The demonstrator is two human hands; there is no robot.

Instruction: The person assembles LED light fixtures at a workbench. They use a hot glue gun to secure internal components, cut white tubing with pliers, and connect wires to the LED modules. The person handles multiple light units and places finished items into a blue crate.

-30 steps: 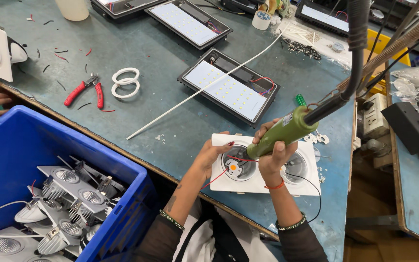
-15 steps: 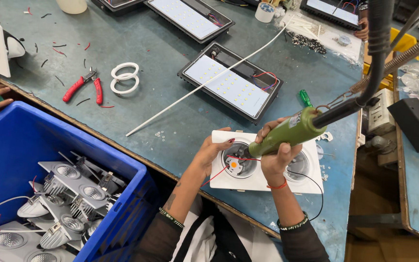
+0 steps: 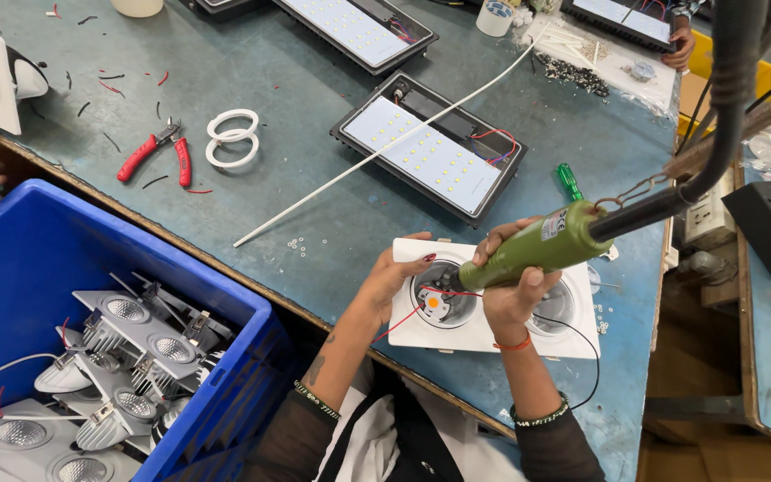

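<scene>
1. The right hand (image 3: pixel 512 290) was clenched around a green driver (image 3: pixel 535 250), its tip pointing down into the left opening of a white fixture (image 3: pixel 493 335).
2. The left hand (image 3: pixel 392 277) was open, its fingers steadying the fixture's left edge, grasping nothing.
3. The fixture lay flat on the desk (image 3: pixel 314 80) directly beneath both grips.
4. A blue crate (image 3: pixel 37 259) stood well left of the left grip.
5. Red pliers (image 3: pixel 155 152) lay far beyond it.

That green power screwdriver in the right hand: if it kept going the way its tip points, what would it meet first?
The right hand aims the green power screwdriver down-left into the left round opening of the white twin downlight housing. It would likely first meet the LED module there, beside the left hand; depth is unclear.
</scene>
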